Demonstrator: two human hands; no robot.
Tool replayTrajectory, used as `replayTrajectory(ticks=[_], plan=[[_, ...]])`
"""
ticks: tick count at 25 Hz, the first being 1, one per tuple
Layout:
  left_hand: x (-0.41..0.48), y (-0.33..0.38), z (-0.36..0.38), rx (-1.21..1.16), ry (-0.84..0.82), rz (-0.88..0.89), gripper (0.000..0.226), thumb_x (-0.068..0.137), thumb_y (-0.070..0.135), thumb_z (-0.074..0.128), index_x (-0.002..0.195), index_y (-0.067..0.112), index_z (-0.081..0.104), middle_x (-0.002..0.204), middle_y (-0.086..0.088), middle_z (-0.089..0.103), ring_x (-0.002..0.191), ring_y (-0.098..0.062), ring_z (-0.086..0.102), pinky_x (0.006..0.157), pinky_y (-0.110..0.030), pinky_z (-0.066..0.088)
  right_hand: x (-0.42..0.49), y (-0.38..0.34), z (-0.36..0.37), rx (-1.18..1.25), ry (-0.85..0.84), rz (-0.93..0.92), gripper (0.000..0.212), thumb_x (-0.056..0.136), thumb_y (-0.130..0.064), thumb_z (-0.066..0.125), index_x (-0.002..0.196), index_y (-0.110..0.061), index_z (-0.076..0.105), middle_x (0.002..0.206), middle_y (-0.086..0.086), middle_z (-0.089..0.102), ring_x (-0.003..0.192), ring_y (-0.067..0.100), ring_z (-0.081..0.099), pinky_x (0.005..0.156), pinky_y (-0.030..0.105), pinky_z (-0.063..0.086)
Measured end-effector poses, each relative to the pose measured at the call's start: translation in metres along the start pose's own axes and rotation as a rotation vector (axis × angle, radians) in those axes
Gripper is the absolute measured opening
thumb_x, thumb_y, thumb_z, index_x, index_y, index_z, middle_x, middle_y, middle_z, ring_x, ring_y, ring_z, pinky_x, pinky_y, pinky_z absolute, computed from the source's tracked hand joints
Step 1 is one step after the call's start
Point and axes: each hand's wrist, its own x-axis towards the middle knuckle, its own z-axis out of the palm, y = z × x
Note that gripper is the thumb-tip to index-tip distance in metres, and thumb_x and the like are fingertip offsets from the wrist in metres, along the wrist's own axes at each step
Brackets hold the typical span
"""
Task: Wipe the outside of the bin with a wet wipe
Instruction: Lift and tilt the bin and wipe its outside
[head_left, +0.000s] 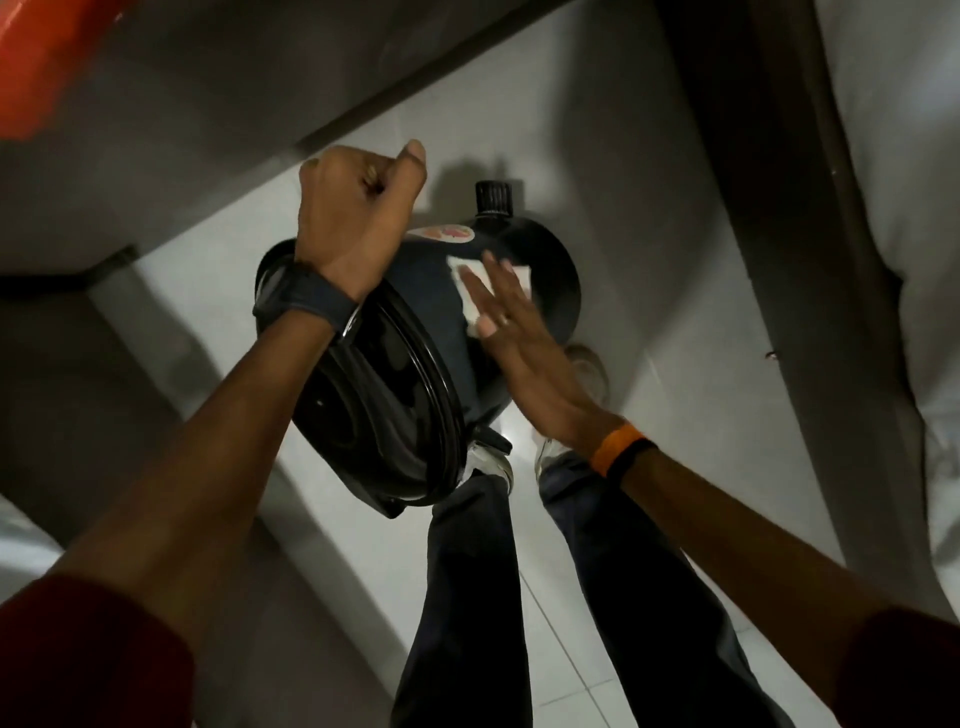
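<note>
The black bin (415, 332) is lifted off the floor and tilted, so that its lid with the shiny rim faces toward the person and its base points away. It hangs in the air between the two forearms, above the white tiled floor (649, 467) and above the person's shoes.

The left hand (358, 208) is closed into a fist above the upper side of the bin. What it grips I cannot tell, because the fingers hide it (perhaps a handle, but this does not show). A dark watch (304, 301) sits on this wrist, just beside the lid's rim.

The right hand (514, 338) is open and flat, the fingers stretched out and close together. It presses the white wet wipe (480, 291) against the curved outer wall of the bin, on the right side, near the base. The wipe shows partly under the fingertips and partly beside them. An orange and black band (621, 449) is on the right wrist.

A colourful sticker (447, 234) is on the bin's wall, just above the wipe.
</note>
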Motion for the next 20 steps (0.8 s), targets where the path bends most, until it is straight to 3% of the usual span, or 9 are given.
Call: replayTrajectory(ticks=[2, 4, 6, 9, 11, 13, 15, 18, 20], plan=[[0.002, 0.007, 0.006, 0.058, -0.016, 0.036, 0.059, 0.095, 0.036, 0.049, 0.041, 0.022, 0.029, 0.034, 0.006, 0.036, 0.038, -0.007, 0.034, 0.056, -0.020, 0.030, 0.042, 0.007, -0.017, -0.004, -0.003, 0.090, 0.048, 0.108, -0.055, 0.020, 0.156, -0.057, 0.014, 0.168, -0.029, 0.008, 0.161, 0.008, 0.000, 0.131, 0.037, 0.003], [0.001, 0.013, 0.010, 0.087, 0.009, 0.042, 0.061, 0.096, 0.036, 0.049, 0.041, 0.023, 0.026, 0.035, 0.006, 0.031, 0.041, -0.008, 0.031, 0.063, -0.033, 0.036, 0.079, 0.027, -0.041, 0.014, 0.063, 0.343, 0.051, 0.110, -0.054, 0.022, 0.159, -0.045, 0.030, 0.173, -0.008, 0.020, 0.163, 0.021, 0.014, 0.133, 0.044, 0.011], [0.005, 0.016, 0.009, 0.102, 0.039, 0.021, 0.062, 0.096, 0.039, 0.049, 0.041, 0.022, 0.025, 0.035, 0.006, 0.030, 0.041, -0.009, 0.031, 0.069, -0.043, 0.042, 0.079, 0.045, -0.056, 0.060, 0.087, 0.524, 0.058, 0.110, -0.056, 0.021, 0.164, -0.036, 0.018, 0.176, -0.003, 0.005, 0.164, 0.022, 0.004, 0.134, 0.051, 0.005], [0.018, 0.016, 0.006, 0.086, 0.093, -0.030, 0.062, 0.094, 0.046, 0.052, 0.042, 0.022, 0.027, 0.037, 0.006, 0.031, 0.038, -0.010, 0.030, 0.061, -0.027, 0.031, 0.023, 0.042, -0.028, 0.142, 0.040, 0.370, 0.061, 0.105, -0.063, 0.016, 0.161, -0.049, -0.001, 0.174, -0.015, -0.015, 0.163, 0.019, -0.013, 0.132, 0.050, 0.002], [0.031, 0.014, 0.004, 0.059, 0.144, -0.094, 0.061, 0.092, 0.050, 0.053, 0.044, 0.023, 0.026, 0.043, 0.008, 0.029, 0.038, -0.009, 0.028, 0.050, -0.024, 0.027, -0.015, 0.024, 0.004, 0.218, 0.052, 0.164, 0.060, 0.101, -0.067, 0.018, 0.158, -0.058, -0.001, 0.170, -0.028, -0.018, 0.162, 0.014, -0.015, 0.124, 0.034, 0.009], [0.041, 0.009, 0.001, 0.041, 0.177, -0.123, 0.061, 0.090, 0.052, 0.054, 0.046, 0.025, 0.023, 0.038, 0.009, 0.028, 0.036, -0.007, 0.029, 0.044, -0.016, 0.023, -0.017, 0.016, 0.013, 0.318, 0.095, 0.104, 0.059, 0.104, -0.061, 0.020, 0.160, -0.052, 0.004, 0.169, -0.031, -0.016, 0.162, 0.009, -0.015, 0.124, 0.032, 0.007], [0.050, 0.003, 0.000, 0.026, 0.202, -0.132, 0.061, 0.090, 0.053, 0.055, 0.047, 0.025, 0.021, 0.034, 0.009, 0.030, 0.037, -0.005, 0.031, 0.043, -0.014, 0.023, 0.007, 0.025, -0.002, 0.390, 0.187, 0.255, 0.057, 0.110, -0.048, 0.018, 0.165, -0.038, 0.004, 0.174, -0.017, -0.013, 0.163, 0.013, -0.011, 0.131, 0.037, 0.006], [0.060, 0.001, -0.001, 0.060, 0.234, -0.166, 0.058, 0.090, 0.056, 0.053, 0.051, 0.025, 0.023, 0.050, 0.013, 0.026, 0.045, -0.001, 0.031, 0.045, -0.014, 0.027, 0.054, 0.029, -0.040, 0.376, 0.256, 0.550, 0.054, 0.114, -0.038, 0.011, 0.166, -0.026, 0.001, 0.176, -0.002, -0.011, 0.164, 0.020, -0.005, 0.134, 0.051, 0.005], [0.064, 0.004, 0.000, 0.079, 0.246, -0.191, 0.053, 0.091, 0.056, 0.052, 0.056, 0.026, 0.025, 0.058, 0.012, 0.028, 0.049, 0.002, 0.038, 0.047, -0.010, 0.032, 0.056, 0.014, -0.041, 0.390, 0.245, 0.516, 0.055, 0.113, -0.041, 0.013, 0.166, -0.027, 0.005, 0.176, -0.002, -0.003, 0.165, 0.019, -0.002, 0.134, 0.049, 0.005]])
